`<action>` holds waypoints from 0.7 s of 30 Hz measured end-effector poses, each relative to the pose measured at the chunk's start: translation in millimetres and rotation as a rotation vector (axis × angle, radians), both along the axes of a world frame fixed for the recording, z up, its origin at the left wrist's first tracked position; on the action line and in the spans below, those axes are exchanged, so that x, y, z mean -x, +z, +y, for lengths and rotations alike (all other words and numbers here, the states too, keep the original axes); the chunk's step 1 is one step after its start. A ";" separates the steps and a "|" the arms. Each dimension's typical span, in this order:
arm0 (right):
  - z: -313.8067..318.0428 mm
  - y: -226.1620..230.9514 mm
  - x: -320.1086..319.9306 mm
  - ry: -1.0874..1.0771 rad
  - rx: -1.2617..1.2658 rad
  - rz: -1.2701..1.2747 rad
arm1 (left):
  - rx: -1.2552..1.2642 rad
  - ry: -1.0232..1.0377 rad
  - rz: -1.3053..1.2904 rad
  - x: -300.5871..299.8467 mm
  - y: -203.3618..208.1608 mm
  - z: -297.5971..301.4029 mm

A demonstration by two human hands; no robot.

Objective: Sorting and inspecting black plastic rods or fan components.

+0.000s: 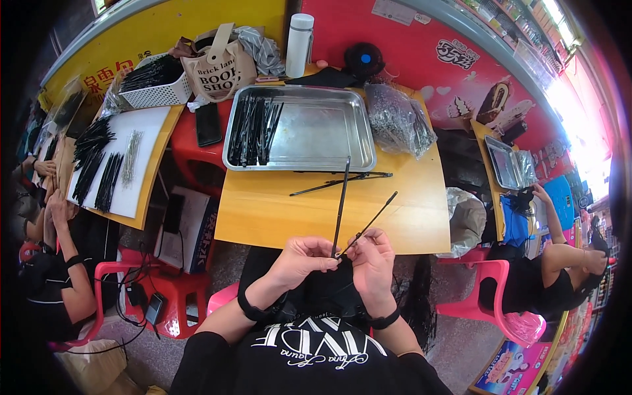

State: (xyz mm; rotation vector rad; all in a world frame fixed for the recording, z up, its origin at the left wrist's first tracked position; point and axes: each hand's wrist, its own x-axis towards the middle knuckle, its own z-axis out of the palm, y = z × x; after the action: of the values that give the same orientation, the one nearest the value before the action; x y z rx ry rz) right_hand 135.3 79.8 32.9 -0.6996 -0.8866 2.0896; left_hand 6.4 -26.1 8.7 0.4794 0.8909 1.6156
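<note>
My left hand [305, 261] is closed, its thumb and fingers pinching a long thin black strip [342, 204] that points up and away over the wooden table [263, 210]. Close beside it, my right hand [372, 263] pinches a second thin black strip [380, 210], which slants up to the right. The lower ends of both strips meet between my fingertips, just off the table's near edge; the joint itself is too small to make out. A few loose black strips [368, 176] lie on the table beyond my hands, in front of a metal tray [322, 131].
Many black strips [255, 128] fill the tray's left part. Right of it sits a clear plastic bag [395, 118] of small parts. A white bottle [299, 46] and cloth bag [219, 69] stand behind. Co-workers sit at side tables; a phone [209, 125] rests on a red stool.
</note>
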 end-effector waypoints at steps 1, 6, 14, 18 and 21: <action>-0.9 -2.4 -0.1 0.032 0.037 -0.001 | 0.007 -0.006 -0.004 0.2 1.1 -0.7; -3.4 -3.6 0.0 0.053 0.075 0.015 | -0.006 -0.007 -0.006 -0.4 0.8 -2.4; -0.1 -8.1 1.3 0.067 0.110 0.040 | -0.008 -0.013 -0.004 0.7 -2.0 -1.2; 1.7 -12.4 1.7 0.086 0.120 0.036 | -0.005 0.005 -0.010 -0.5 -0.2 0.0; 1.9 -16.4 2.0 0.111 0.131 0.065 | -0.005 0.008 0.004 -1.0 1.4 0.3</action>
State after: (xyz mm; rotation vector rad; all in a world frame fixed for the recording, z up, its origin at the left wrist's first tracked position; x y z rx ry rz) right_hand 133.3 81.7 16.5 -0.6586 -0.7737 2.2724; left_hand 7.4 -25.9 10.1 0.4828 0.8934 1.6251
